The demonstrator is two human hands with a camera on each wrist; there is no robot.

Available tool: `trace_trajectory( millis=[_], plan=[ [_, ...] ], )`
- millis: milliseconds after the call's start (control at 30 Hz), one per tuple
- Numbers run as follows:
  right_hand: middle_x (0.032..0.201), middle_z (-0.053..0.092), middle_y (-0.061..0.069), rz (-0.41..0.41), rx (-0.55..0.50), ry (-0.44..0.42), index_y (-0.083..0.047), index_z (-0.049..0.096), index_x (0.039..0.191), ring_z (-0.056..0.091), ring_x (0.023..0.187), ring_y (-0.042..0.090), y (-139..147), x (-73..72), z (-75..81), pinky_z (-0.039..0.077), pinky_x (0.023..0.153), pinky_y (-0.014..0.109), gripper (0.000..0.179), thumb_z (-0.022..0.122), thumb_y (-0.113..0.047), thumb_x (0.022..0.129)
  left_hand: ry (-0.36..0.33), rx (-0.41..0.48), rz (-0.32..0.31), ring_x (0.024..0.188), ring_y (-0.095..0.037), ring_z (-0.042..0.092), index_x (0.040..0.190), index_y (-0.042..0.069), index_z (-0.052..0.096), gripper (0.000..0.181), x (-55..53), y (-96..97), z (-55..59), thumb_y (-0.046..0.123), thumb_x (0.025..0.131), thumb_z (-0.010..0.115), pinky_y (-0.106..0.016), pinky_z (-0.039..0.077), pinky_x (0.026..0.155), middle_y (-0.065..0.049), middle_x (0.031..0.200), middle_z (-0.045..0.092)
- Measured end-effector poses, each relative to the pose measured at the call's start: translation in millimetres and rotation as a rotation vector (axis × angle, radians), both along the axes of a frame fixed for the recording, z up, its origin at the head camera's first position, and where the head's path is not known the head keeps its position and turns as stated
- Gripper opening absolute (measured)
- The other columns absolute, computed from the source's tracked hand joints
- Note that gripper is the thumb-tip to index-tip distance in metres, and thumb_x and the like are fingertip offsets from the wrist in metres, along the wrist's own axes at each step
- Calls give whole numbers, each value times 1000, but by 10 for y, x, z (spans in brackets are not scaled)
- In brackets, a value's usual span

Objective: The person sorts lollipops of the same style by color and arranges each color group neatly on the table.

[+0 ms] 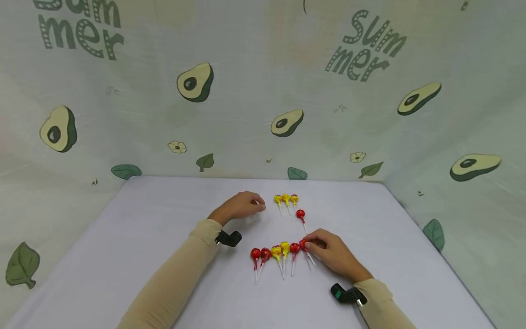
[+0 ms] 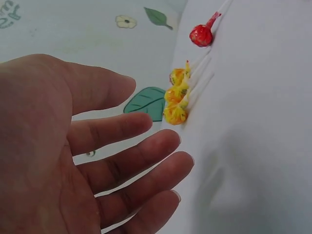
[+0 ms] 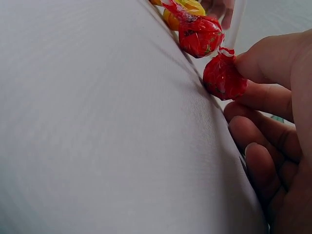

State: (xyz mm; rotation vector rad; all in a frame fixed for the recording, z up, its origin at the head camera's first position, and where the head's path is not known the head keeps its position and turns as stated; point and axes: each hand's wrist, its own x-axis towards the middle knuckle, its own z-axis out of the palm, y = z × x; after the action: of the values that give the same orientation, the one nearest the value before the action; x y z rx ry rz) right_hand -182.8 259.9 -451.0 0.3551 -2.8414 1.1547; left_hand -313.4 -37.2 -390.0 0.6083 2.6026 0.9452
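Note:
My right hand (image 1: pixel 334 253) pinches a red lollipop (image 3: pixel 222 80) between thumb and index finger, at the right end of a front row on the table. Beside it in that row lies another red lollipop (image 1: pixel 294 248), then two yellow lollipops (image 1: pixel 276 251) and, at the left end, two more red lollipops (image 1: pixel 255 254). My left hand (image 1: pixel 240 206) is held above the table, its fingers loosely spread and nothing in them. To its right, three yellow lollipops (image 1: pixel 286 198) lie side by side, with a single red lollipop (image 1: pixel 301 214) just in front and right of them.
A white cloth covers the table (image 1: pixel 164 219). Behind it hangs a pale backdrop (image 1: pixel 242 128) printed with avocados and leaves. Each wrist carries a dark strapped device (image 1: pixel 348 294).

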Motion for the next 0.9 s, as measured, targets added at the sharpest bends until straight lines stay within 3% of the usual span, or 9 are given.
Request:
trace_trajectory(
  millis=[267, 433, 667, 900],
  plan=[
    [97, 63, -13, -3, 20, 2, -31, 72, 106, 54, 83, 13, 0, -32, 26, 46, 71, 26, 12, 72, -31, 94, 49, 16, 21, 88, -16, 58, 115, 18, 72, 25, 336, -209, -56, 34, 98, 63, -34, 50, 72, 3, 102, 66],
    [97, 63, -13, -2, 24, 10, -29, 73, 107, 55, 83, 14, 11, -42, 39, 46, 71, 27, 13, 72, -31, 94, 53, 53, 22, 88, -15, 59, 112, 19, 73, 22, 444, -266, -148, 33, 97, 64, -34, 50, 73, 5, 98, 66],
    [98, 63, -14, -5, 17, 11, -29, 72, 107, 55, 84, 12, 24, -30, 30, 46, 73, 26, 12, 71, -31, 95, 74, 81, -62, 87, -11, 58, 111, 18, 73, 20, 575, -280, -264, 29, 97, 64, -33, 50, 77, 8, 94, 66],
    [96, 63, -10, 17, -17, 24, -24, 73, 107, 53, 80, 11, 2, 16, 28, 44, 69, 26, 14, 69, -32, 96, 75, 134, -96, 94, -12, 60, 111, 15, 73, 20, 713, -375, -356, 27, 97, 66, -36, 50, 85, 9, 101, 68]
  ],
)
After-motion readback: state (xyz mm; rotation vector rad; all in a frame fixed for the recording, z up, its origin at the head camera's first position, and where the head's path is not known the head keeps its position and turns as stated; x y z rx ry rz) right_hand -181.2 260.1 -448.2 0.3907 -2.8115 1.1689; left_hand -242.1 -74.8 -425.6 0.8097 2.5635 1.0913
